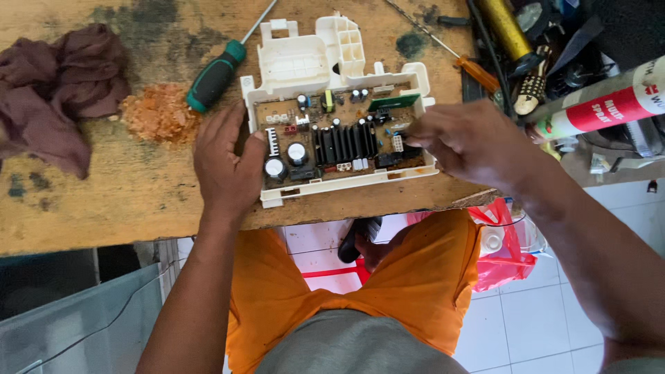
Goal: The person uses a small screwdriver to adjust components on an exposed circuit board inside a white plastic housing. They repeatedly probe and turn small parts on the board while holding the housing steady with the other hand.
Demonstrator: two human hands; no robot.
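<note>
Circuit board (339, 142) lay long axis left-right on tabletop (104, 201). Left hand (225, 163) flat, open, pressed board's left end. Right hand (460, 142) fingers pinched at board's right edge; held item, if any, hidden.

- I am looking down at a small repair workshop, the kind where electronics get fixed.
- The bench (83, 201) is rough, worn wood, blotched with dark stains and chipped at its near edge.
- An opened circuit board (339, 142) in a white plastic housing lies on it, capacitors and a black heat sink exposed.
- Two screwdrivers lie loose: a green-handled one (216, 75) and an orange-handled one (478, 73).
- A crumpled rag (59, 93) and a heap of orange crumbs (161, 112) sit at the left.
- Cluttered tools, a brass tube and a spray can (609, 107) crowd the right end.
- Below I see a white tiled floor (526, 325) and a red plastic bag (502, 256).
</note>
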